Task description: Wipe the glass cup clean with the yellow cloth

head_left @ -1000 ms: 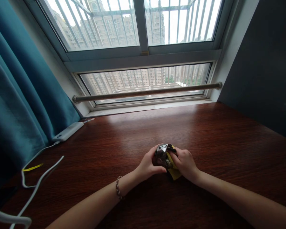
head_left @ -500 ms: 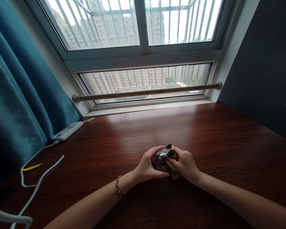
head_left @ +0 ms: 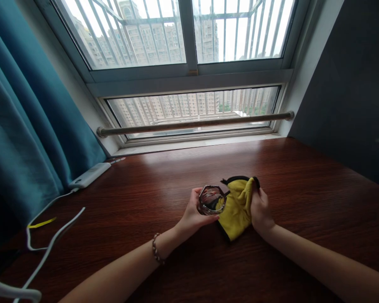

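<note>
My left hand [head_left: 194, 214] is closed round a clear faceted glass [head_left: 211, 201], its rim tipped up toward me. To the right, a yellow cloth with black edging [head_left: 236, 210] hangs bunched at its upper right part from my right hand [head_left: 261, 210], which grips it. The cloth spreads leftward beside the glass, and its yellow shows through or against the glass's right side. Whether the two touch I cannot tell.
A reddish-brown wooden table [head_left: 164, 172] lies below. At the left are a white power strip [head_left: 90, 175], a white cable [head_left: 53, 244], a yellow strip [head_left: 42, 223] and a blue curtain [head_left: 34, 113]. A metal rail [head_left: 196, 123] crosses before the window.
My right hand has moved right, away from the glass, drawing the cloth with it. The cloth has spread out, and the glass's rim now shows. My left hand keeps its hold.
</note>
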Demonstrator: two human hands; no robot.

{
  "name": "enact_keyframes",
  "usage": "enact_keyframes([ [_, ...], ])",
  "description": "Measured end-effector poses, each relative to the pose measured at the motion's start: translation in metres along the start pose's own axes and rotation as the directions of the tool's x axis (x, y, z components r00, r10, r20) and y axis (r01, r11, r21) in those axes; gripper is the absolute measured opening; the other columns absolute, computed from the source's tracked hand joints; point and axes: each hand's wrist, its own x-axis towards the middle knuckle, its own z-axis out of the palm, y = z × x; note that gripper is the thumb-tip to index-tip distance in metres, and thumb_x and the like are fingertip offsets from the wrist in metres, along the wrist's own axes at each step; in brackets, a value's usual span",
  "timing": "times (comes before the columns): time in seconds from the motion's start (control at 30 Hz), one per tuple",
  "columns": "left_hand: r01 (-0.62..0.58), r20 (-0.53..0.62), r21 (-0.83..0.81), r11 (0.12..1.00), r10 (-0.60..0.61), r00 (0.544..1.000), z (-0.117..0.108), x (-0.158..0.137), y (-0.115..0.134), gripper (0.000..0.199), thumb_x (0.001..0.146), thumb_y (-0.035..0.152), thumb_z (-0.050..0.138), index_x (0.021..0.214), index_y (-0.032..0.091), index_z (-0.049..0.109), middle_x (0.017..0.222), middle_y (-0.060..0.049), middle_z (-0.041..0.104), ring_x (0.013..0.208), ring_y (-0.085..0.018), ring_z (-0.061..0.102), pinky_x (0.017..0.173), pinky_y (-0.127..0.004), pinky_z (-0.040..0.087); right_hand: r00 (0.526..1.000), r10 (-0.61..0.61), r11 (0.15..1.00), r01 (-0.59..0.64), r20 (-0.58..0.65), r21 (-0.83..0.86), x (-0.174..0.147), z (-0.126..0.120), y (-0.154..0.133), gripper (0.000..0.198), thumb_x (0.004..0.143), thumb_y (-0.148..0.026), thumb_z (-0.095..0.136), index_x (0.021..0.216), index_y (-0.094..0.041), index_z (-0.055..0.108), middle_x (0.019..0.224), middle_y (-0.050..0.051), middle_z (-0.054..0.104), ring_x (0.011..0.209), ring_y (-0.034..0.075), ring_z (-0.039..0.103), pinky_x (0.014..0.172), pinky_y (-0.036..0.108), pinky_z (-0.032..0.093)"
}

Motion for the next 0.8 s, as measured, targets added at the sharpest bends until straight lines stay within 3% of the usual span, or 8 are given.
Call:
enact_keyframes([
  [0.1, -0.016, -0.005, 0.027, 1.0, 0.017, 1.0, 0.001, 0.0, 0.0, 0.073, 0.059, 0.021, 0.079, 0.111, 0.02, 0.028, 0.118, -0.011, 0.054, 0.111, -0.023, 0.055, 0.095, -0.038, 0.043, 0.937, -0.332, 0.941, 0.336, 0.108, -0.028, -0.007, -0.005, -0.015, 0.031, 0.091, -0.04, 0.039, 0.108, -0.016, 0.051, 0.103, 0.011, 0.059, 0.094, 0.021, 0.056, 0.083, 0.035, 0.045],
  [0.17, -0.032, 0.01, 0.05, 0.998, 0.031, 0.999, 0.002, -0.001, 0.0, 0.073, 0.058, 0.021, 0.079, 0.11, 0.02, 0.029, 0.114, -0.01, 0.055, 0.106, -0.022, 0.057, 0.091, -0.036, 0.045, 0.687, -0.602, 0.732, 0.678, 0.407, -0.061, -0.017, -0.006, -0.027, 0.035, 0.091, -0.03, 0.036, 0.122, -0.018, 0.047, 0.119, 0.012, 0.053, 0.112, 0.023, 0.049, 0.095, 0.041, 0.039],
  [0.23, -0.049, 0.039, 0.077, 0.996, 0.046, 0.998, 0.003, -0.004, -0.002, 0.074, 0.057, 0.022, 0.08, 0.111, 0.021, 0.029, 0.111, -0.008, 0.056, 0.098, -0.021, 0.059, 0.083, -0.033, 0.049, 0.387, -0.62, 0.488, 0.871, 0.682, -0.051, -0.027, -0.005, -0.035, 0.043, 0.09, -0.029, 0.036, 0.131, -0.016, 0.042, 0.127, 0.011, 0.051, 0.124, 0.025, 0.038, 0.104, 0.047, 0.028],
  [0.3, -0.068, 0.075, 0.115, 0.991, 0.059, 0.995, 0.004, -0.008, -0.004, 0.077, 0.056, 0.023, 0.079, 0.114, 0.022, 0.029, 0.11, -0.008, 0.056, 0.092, -0.02, 0.061, 0.076, -0.03, 0.05, 0.269, -0.526, 0.38, 0.923, 0.807, -0.06, -0.034, -0.004, -0.038, 0.049, 0.092, -0.038, 0.033, 0.132, -0.011, 0.041, 0.128, 0.01, 0.052, 0.131, 0.025, 0.029, 0.11, 0.047, 0.02],
  [0.43, -0.105, 0.098, 0.245, 0.964, 0.083, 0.992, 0.002, -0.012, -0.006, 0.081, 0.055, 0.021, 0.079, 0.118, 0.022, 0.028, 0.107, -0.008, 0.058, 0.088, -0.02, 0.061, 0.074, -0.031, 0.049, 0.238, -0.408, 0.338, 0.936, 0.881, -0.096, -0.037, -0.001, -0.035, 0.062, 0.092, -0.049, 0.028, 0.133, -0.004, 0.04, 0.137, 0.01, 0.043, 0.136, 0.022, 0.022, 0.113, 0.039, 0.018],
  [0.53, -0.129, 0.057, 0.341, 0.931, 0.117, 0.992, -0.001, -0.013, -0.008, 0.081, 0.056, 0.021, 0.078, 0.119, 0.022, 0.028, 0.105, -0.007, 0.059, 0.086, -0.021, 0.061, 0.074, -0.032, 0.049, 0.246, -0.338, 0.221, 0.959, 0.909, -0.177, -0.037, 0.002, -0.033, 0.059, 0.09, -0.044, 0.038, 0.134, -0.006, 0.04, 0.138, 0.009, 0.042, 0.132, 0.023, 0.03, 0.114, 0.04, 0.017],
  [0.67, -0.176, -0.01, 0.428, 0.886, 0.2, 0.98, 0.0, -0.013, -0.012, 0.078, 0.06, 0.021, 0.076, 0.121, 0.022, 0.028, 0.11, -0.008, 0.058, 0.093, -0.022, 0.06, 0.083, -0.035, 0.047, 0.277, -0.421, 0.087, 0.96, 0.864, -0.266, -0.043, 0.008, -0.033, 0.055, 0.088, -0.037, 0.044, 0.125, 0.003, 0.048, 0.126, 0.019, 0.052, 0.118, 0.03, 0.046, 0.11, 0.046, 0.024],
  [0.8, -0.218, -0.049, 0.485, 0.847, 0.275, 0.96, 0.003, -0.017, -0.012, 0.073, 0.065, 0.022, 0.073, 0.125, 0.021, 0.031, 0.117, -0.011, 0.056, 0.103, -0.025, 0.058, 0.091, -0.041, 0.043, 0.27, -0.466, 0.246, 0.954, 0.843, -0.17, -0.048, 0.008, -0.038, 0.038, 0.085, -0.024, 0.046, 0.115, -0.002, 0.054, 0.111, 0.015, 0.061, 0.107, 0.024, 0.054, 0.109, 0.041, 0.028],
])
